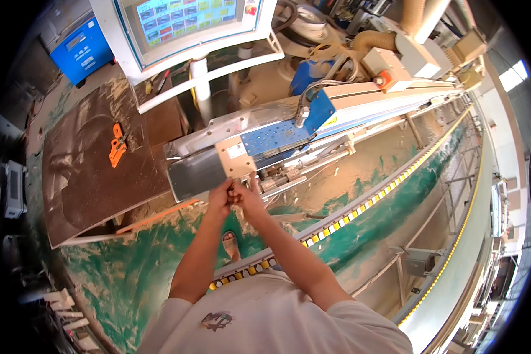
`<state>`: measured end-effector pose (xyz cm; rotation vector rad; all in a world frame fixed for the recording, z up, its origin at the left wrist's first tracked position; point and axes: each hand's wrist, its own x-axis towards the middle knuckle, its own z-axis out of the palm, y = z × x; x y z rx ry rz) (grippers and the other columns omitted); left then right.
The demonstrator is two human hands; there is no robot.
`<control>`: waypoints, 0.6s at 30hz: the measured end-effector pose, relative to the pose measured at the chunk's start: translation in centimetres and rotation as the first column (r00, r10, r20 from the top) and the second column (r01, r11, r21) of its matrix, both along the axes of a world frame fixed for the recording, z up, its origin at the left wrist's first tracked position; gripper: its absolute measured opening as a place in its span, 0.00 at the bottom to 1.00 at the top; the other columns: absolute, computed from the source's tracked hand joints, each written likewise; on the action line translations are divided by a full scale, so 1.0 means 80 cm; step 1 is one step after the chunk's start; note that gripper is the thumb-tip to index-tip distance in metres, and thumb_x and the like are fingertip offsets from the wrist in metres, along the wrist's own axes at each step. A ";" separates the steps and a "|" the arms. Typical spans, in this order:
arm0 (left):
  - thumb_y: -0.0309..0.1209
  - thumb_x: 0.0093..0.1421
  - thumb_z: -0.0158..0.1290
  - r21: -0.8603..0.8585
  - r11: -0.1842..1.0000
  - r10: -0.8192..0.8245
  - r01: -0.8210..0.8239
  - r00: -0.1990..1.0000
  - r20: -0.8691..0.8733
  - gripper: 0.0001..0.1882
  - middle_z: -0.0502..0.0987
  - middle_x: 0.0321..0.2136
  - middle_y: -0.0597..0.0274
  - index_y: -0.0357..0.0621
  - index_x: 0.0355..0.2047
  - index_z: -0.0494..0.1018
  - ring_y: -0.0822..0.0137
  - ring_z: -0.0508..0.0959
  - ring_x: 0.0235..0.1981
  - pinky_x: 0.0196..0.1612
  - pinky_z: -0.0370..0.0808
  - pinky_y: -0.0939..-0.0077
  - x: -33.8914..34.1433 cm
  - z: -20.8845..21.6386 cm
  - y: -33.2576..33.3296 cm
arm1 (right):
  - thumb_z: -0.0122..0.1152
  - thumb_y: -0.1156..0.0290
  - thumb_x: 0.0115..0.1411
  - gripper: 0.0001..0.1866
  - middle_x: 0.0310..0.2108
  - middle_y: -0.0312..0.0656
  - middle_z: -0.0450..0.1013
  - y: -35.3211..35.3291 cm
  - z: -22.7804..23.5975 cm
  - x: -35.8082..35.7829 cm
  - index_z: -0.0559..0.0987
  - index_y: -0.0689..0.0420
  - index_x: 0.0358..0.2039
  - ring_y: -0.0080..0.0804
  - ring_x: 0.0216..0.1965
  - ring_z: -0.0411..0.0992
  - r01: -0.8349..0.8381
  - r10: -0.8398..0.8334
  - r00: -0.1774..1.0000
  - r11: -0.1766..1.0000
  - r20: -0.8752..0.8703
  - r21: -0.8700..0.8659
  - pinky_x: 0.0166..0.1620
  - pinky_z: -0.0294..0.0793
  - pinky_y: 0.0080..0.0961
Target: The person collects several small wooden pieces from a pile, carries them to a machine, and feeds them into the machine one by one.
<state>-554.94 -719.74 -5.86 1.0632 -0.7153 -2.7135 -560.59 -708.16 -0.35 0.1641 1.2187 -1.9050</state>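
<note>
My left hand [220, 196] and my right hand [248, 197] meet at the near edge of a tan plate [235, 157] on the end of a long machine. Both sets of fingers are curled in close together, and whatever they pinch is too small or hidden to make out. Left of the plate runs a dark flat bed [197, 174]. Beyond it lies a blue perforated metal plate [277, 137]. Just right of my right hand are metal cylinders and fittings [282, 180] under the machine's edge.
A brown board [88, 171] at left carries an orange tool [117, 146]. Behind it stands a control screen [183, 20] on a white post, beside a blue box [82, 50]. A yellow roller rail [360, 209] runs diagonally past my right arm. Dust covers the green floor [118, 283].
</note>
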 end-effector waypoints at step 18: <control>0.37 0.74 0.51 -0.149 0.986 0.090 -0.075 0.991 0.095 0.17 0.72 0.18 0.65 0.38 0.33 0.79 0.68 0.69 0.16 0.20 0.65 0.72 -0.224 0.039 0.168 | 0.59 0.76 0.64 0.55 0.30 0.34 0.71 0.155 -0.001 -0.217 0.30 0.48 0.79 0.22 0.30 0.66 -0.028 0.025 0.999 0.997 -0.035 -0.075 0.35 0.69 0.23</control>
